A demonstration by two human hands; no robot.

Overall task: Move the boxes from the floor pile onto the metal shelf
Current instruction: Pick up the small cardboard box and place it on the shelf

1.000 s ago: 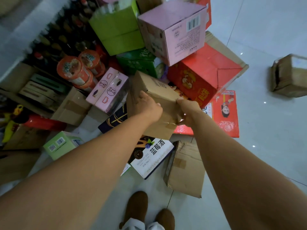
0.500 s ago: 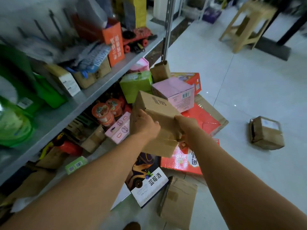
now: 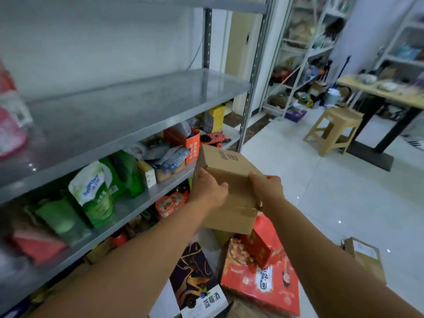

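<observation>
Lifted since the earlier view, the cardboard box (image 3: 231, 171) now hangs in the air beside the metal shelf (image 3: 128, 106), roughly level with its crowded lower tier and below the bare steel tier above. It sits clear of the floor pile (image 3: 259, 288) of red and dark cartons underneath. A person holds it at arm's length. The left hand (image 3: 210, 191) is clamped over its left edge, and the right hand (image 3: 267, 187) is clamped on the right edge near a taped seam.

Held out this far without any visible sag, the box is probably light (what is inside cannot be seen). The corrugated board looks stiff and dry, so it should not slip. Gripping opposite walls near the corners, as here, suits it best, since the flat panels could dent.
</observation>
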